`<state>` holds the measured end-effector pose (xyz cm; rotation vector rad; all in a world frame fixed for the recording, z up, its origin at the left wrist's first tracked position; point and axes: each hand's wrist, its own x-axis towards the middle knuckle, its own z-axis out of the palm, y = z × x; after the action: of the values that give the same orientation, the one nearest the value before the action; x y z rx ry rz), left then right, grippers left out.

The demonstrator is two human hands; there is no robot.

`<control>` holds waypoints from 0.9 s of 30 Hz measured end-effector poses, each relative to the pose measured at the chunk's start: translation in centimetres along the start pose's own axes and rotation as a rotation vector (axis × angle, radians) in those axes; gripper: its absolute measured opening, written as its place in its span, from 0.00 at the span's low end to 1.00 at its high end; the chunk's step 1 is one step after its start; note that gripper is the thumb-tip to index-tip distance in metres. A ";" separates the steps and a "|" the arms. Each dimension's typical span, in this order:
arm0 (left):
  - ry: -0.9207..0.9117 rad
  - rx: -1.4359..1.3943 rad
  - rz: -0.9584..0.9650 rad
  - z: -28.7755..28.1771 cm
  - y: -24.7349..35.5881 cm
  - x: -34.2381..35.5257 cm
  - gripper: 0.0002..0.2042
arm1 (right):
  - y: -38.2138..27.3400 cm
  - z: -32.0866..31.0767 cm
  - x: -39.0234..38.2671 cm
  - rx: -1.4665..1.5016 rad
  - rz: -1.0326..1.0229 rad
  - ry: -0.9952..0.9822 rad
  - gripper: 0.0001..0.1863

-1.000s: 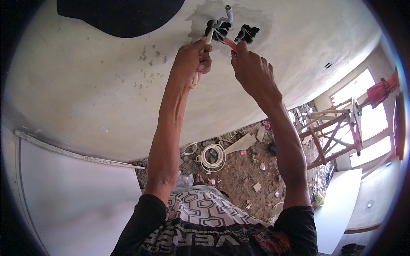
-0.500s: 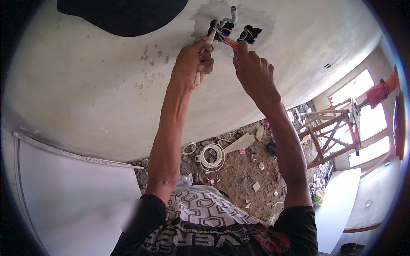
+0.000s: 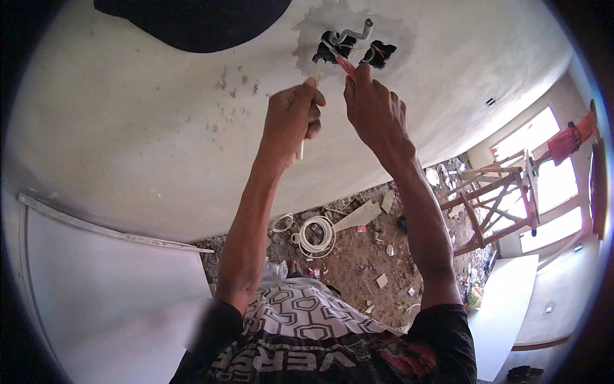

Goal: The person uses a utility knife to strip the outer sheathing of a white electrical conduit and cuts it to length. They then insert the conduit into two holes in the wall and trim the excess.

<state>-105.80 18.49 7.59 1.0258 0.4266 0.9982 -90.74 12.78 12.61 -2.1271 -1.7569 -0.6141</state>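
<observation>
My left hand [image 3: 293, 114] is closed around a thin, straight white rod [image 3: 317, 72], which may be stiff cable. Its blurred upper end is just below the left wall box opening [image 3: 325, 54], and its lower end shows under my palm. Gripped in my right hand [image 3: 378, 105] is a red-handled tool [image 3: 346, 66], pointing up into the same opening; whether it is a screwdriver or pliers is hidden. Grey wires [image 3: 330, 48] lie at its tip. A bent grey conduit [image 3: 355, 33] sticks out above. Close by on the right is a second box opening [image 3: 382, 55] with wire ends inside.
On the rubble-strewn floor lies a white coil of cable or tubing [image 3: 316, 234] with a smaller loop beside it. A wooden trestle [image 3: 489, 205] stands at right near the windows. White panels [image 3: 109, 275] flank me on both sides.
My left hand has drawn down from the left box opening, bringing the white rod's upper end away from the wires. My right hand stays at the opening with the red-handled tool.
</observation>
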 end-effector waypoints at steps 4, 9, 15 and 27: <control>-0.085 0.112 0.081 -0.7 -2.4 -2.4 0.19 | 1.2 -0.7 -2.3 0.332 0.080 -0.080 0.12; -0.054 0.362 0.071 -3.3 -6.7 -5.8 0.19 | 1.8 2.4 -7.2 1.047 0.268 -0.196 0.16; -0.072 0.548 0.051 -2.8 -9.6 -7.8 0.05 | 1.1 6.6 -11.7 1.382 0.371 -0.453 0.16; 0.135 0.445 0.872 3.0 4.2 1.4 0.18 | -0.5 29.4 -22.8 1.148 0.493 -0.431 0.20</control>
<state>-105.05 18.78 12.86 1.6093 0.3117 1.8067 -91.00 8.21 -24.27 -1.7001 -1.1399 0.8489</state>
